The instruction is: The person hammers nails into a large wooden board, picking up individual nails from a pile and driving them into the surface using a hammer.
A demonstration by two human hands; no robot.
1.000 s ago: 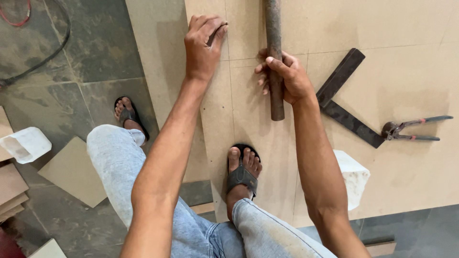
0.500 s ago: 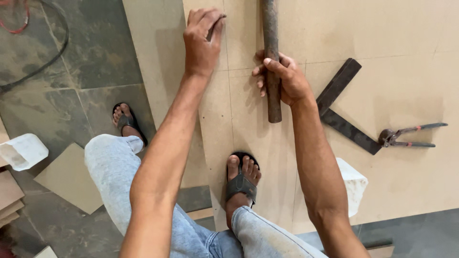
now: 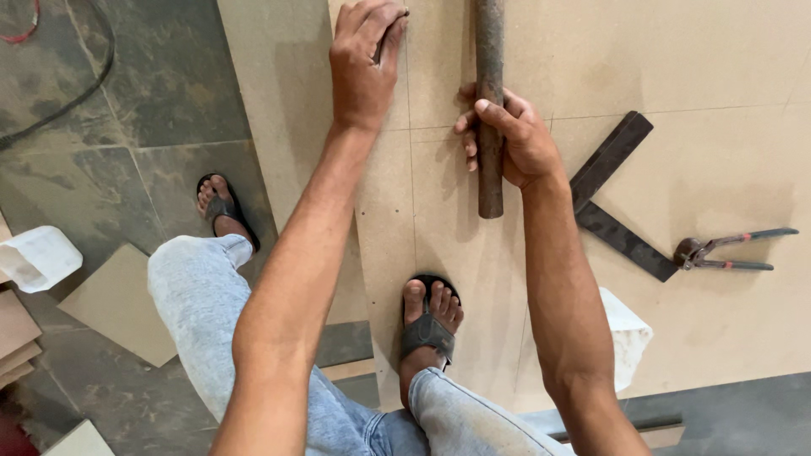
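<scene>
Rusty brown metal bar point(image 3: 489, 101) gripped in closed right hand point(image 3: 511, 139), lying on tan fibreboard sheet point(image 3: 676, 51). Left hand point(image 3: 361, 63) at ten o'clock, fingers pinched on small dark marker point(image 3: 378, 52). Best kept pressed flat, steady along pencil line.

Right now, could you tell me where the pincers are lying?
In the head view the pincers lie flat on the beige board, far right, their head touching the dark metal square's lower tip.

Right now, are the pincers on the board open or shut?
Open a little. The pincers lie flat on the board, untouched, and their two handles spread apart toward the ends.
</scene>
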